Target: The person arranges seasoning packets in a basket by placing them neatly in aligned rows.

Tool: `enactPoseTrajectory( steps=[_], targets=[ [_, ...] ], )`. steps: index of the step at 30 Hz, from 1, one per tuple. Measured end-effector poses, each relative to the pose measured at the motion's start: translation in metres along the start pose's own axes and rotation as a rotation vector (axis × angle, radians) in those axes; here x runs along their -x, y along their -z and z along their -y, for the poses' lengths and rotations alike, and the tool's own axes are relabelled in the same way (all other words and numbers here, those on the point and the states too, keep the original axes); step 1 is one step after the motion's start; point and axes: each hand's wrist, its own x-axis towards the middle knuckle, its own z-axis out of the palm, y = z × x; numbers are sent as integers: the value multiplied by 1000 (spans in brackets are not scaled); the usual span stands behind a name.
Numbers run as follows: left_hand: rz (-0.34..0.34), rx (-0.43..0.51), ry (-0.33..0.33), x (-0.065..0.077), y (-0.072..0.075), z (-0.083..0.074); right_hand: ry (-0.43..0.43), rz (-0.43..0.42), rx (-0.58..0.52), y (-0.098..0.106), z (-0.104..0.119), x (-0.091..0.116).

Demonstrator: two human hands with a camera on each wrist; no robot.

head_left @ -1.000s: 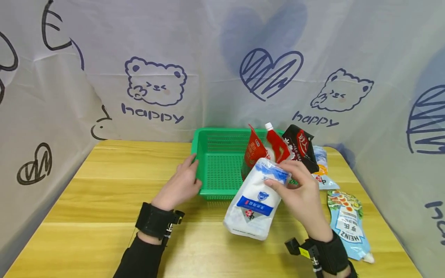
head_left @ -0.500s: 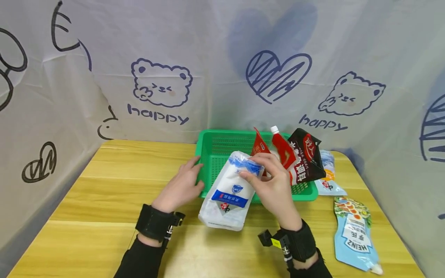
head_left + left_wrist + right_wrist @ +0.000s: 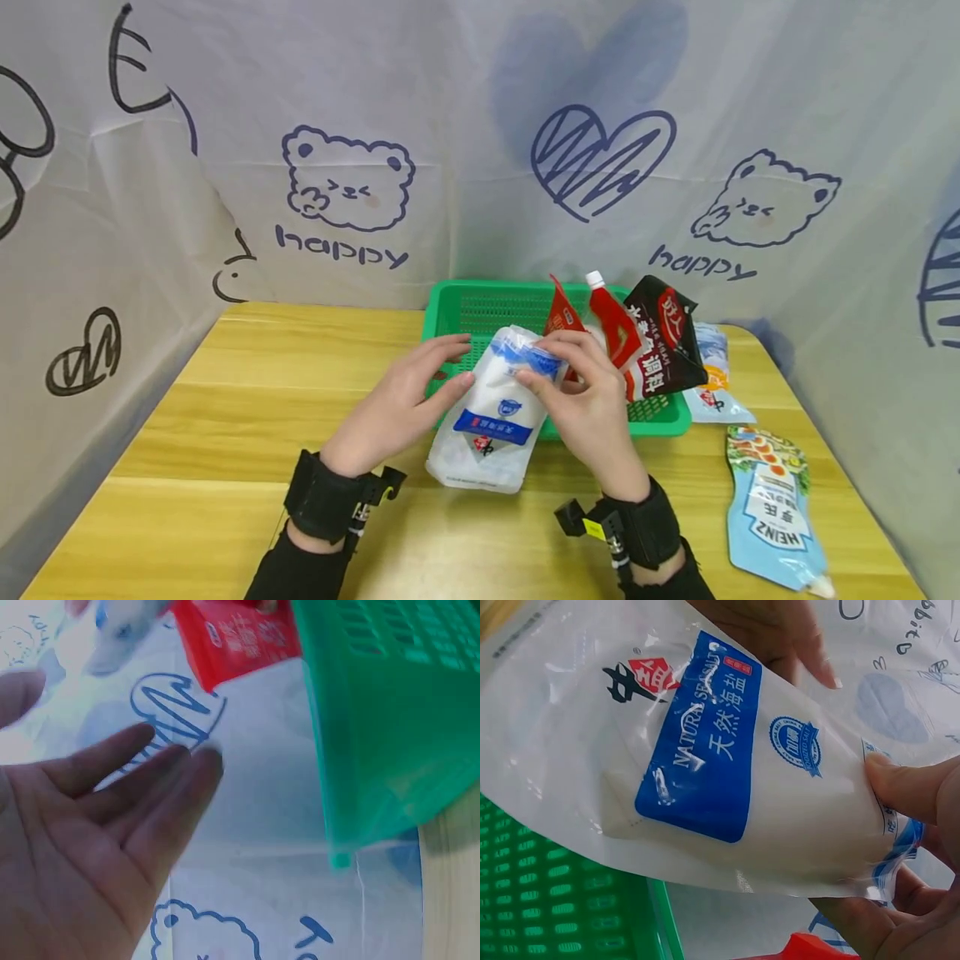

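My right hand point(image 3: 588, 400) pinches the upper edge of a white and blue bag of sea salt point(image 3: 480, 454), thumb on its printed face. Tilted, the bag hangs over the front of a green plastic basket point(image 3: 459, 290). In the right wrist view the blue label on the salt bag point(image 3: 697, 742) reads "Natural Sea Salt". My left hand point(image 3: 393, 404) is at the basket's left side, close to the bag, fingers spread. Its palm shows uncurled in the left wrist view, where the left hand point(image 3: 97, 825) holds nothing.
Upright in the basket's right part are a red packet point(image 3: 564, 312), a red pouch with white cap point(image 3: 617, 321) and a black seasoning packet point(image 3: 667, 337). Right of it lie another salt bag point(image 3: 712, 375) and a light blue Heinz pouch point(image 3: 772, 517). Drawn-on white cloth point(image 3: 480, 125) surrounds the table.
My right hand has carried the salt bag leftward, then held it nearly still. The left hand has left the basket's left rim and come right, beside the bag.
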Motion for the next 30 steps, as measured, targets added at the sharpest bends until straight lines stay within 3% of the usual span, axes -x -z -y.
enactPoseTrajectory(
  steps=[5, 9, 19, 30],
  targets=[
    [130, 67, 22, 1, -1, -5, 36, -27, -56, -2, 3, 0],
    [184, 97, 53, 0, -4, -7, 64, -42, -85, -4, 7, 0],
    [156, 77, -9, -1, -4, -9, 93, -12, -122, -4, 12, 0],
    [138, 5, -106, 4, 1, -9, -7, 77, -57, 6, 19, 1]
  ],
)
